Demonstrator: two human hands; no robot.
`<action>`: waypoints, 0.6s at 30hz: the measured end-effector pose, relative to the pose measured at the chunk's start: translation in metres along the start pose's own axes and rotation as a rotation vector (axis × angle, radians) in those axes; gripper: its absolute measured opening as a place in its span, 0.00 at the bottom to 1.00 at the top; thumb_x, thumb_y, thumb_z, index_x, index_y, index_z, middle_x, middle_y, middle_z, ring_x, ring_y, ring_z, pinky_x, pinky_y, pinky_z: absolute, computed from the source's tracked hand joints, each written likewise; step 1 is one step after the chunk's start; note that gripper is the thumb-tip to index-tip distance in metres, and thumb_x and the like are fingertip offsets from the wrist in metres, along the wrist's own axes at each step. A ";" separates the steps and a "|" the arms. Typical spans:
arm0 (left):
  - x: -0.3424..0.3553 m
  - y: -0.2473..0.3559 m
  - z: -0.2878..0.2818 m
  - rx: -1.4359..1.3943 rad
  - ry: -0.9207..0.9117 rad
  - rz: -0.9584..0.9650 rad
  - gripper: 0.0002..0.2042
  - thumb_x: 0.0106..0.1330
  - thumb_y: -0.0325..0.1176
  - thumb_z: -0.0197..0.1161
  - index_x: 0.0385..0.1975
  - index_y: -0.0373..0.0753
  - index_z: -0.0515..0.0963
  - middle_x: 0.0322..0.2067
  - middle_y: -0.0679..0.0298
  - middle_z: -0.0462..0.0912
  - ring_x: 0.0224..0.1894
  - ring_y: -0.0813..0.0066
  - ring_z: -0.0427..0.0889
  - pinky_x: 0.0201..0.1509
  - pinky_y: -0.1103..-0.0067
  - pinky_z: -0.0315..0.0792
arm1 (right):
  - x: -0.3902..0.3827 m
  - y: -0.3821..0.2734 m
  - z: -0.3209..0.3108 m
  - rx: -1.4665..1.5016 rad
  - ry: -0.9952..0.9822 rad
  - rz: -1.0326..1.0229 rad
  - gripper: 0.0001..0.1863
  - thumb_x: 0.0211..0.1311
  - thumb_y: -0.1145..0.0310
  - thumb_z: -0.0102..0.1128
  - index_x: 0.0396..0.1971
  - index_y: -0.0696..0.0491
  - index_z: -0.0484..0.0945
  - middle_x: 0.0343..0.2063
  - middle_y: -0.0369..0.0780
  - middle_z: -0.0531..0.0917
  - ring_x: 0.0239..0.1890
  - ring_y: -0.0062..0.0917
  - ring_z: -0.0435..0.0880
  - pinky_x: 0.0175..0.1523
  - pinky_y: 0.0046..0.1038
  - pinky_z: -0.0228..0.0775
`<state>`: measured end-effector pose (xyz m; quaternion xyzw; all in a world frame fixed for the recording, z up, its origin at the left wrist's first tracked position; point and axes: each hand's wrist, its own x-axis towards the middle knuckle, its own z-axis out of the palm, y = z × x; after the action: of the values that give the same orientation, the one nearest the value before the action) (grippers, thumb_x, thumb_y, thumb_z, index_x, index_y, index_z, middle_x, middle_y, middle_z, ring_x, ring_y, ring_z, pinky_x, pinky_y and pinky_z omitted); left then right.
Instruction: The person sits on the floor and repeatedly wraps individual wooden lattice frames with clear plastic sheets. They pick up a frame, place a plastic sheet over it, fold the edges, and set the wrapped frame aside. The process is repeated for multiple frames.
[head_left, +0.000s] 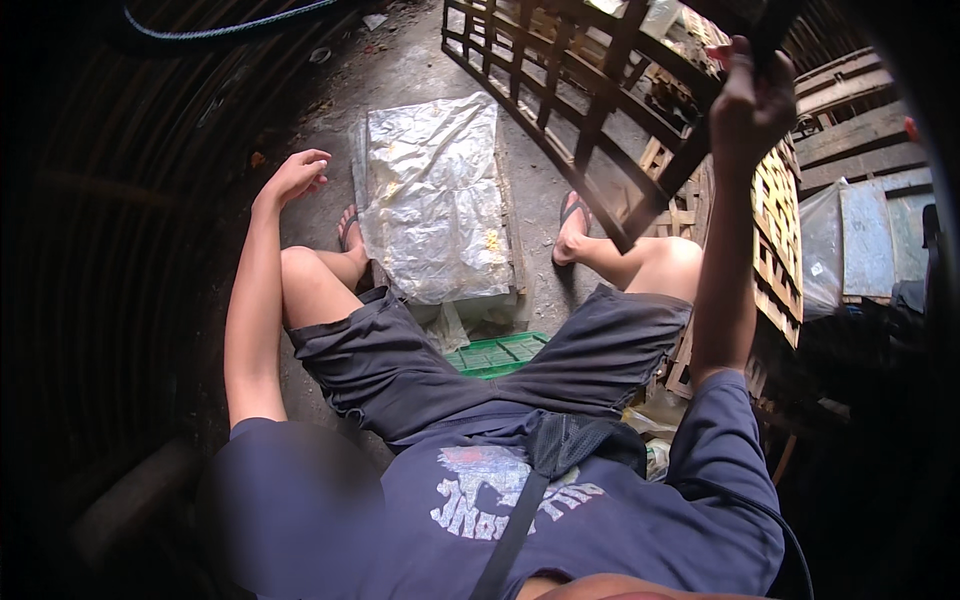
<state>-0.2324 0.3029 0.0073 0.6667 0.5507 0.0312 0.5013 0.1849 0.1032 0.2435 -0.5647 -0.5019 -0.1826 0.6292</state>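
My right hand (752,100) is raised at the upper right, its fingers wrapped round the edge of a dark wooden slatted crate panel (600,95). The panel hangs tilted above the floor, one corner pointing down near my right knee. To the left, my left hand (297,178) is in the air with loosely bent fingers and nothing plainly visible in them. Between my feet stands a low block-like surface covered with a crinkled, whitish plastic sheet (435,200). Yellowish specks mark the sheet. My left hand is just beside its left edge, apart from it.
A green plastic crate (495,355) lies below my lap. On the right stand more slatted wooden pieces (777,245), a clear plastic bag (822,250) and a bluish board (868,240). A dark ribbed wall (130,200) curves along the left. Bits of litter lie on the concrete floor (300,110).
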 end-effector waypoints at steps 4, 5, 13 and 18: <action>-0.007 -0.010 -0.005 -0.011 -0.009 -0.064 0.17 0.64 0.39 0.51 0.51 0.44 0.72 0.30 0.68 0.79 0.28 0.81 0.76 0.26 0.82 0.67 | -0.047 -0.013 0.037 -0.104 -0.111 -0.006 0.05 0.59 0.70 0.57 0.27 0.55 0.77 0.23 0.35 0.83 0.24 0.14 0.78 0.32 0.16 0.65; -0.008 -0.015 -0.006 -0.001 -0.014 -0.086 0.16 0.64 0.39 0.50 0.51 0.47 0.72 0.30 0.69 0.79 0.29 0.81 0.76 0.28 0.81 0.67 | -0.061 -0.012 0.046 -0.149 -0.142 -0.039 0.04 0.58 0.71 0.57 0.28 0.54 0.77 0.23 0.35 0.83 0.24 0.14 0.79 0.33 0.16 0.66; -0.006 -0.020 -0.008 -0.184 -0.048 -0.163 0.16 0.65 0.42 0.49 0.52 0.54 0.71 0.31 0.73 0.80 0.30 0.84 0.75 0.40 0.77 0.66 | -0.260 -0.032 0.105 -0.110 -0.799 -0.517 0.10 0.52 0.74 0.53 0.37 0.51 0.72 0.49 0.46 0.72 0.62 0.41 0.63 0.64 0.64 0.22; 0.001 -0.009 -0.006 -0.133 -0.055 -0.193 0.16 0.66 0.42 0.48 0.53 0.53 0.70 0.32 0.72 0.80 0.30 0.83 0.75 0.40 0.77 0.67 | -0.397 -0.007 0.111 -0.048 -1.149 -0.237 0.15 0.56 0.68 0.50 0.45 0.50 0.67 0.59 0.50 0.61 0.65 0.48 0.52 0.59 0.66 0.42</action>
<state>-0.2414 0.3066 0.0035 0.5765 0.5949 0.0010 0.5601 -0.0390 0.0664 -0.1013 -0.5272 -0.8179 0.0723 0.2187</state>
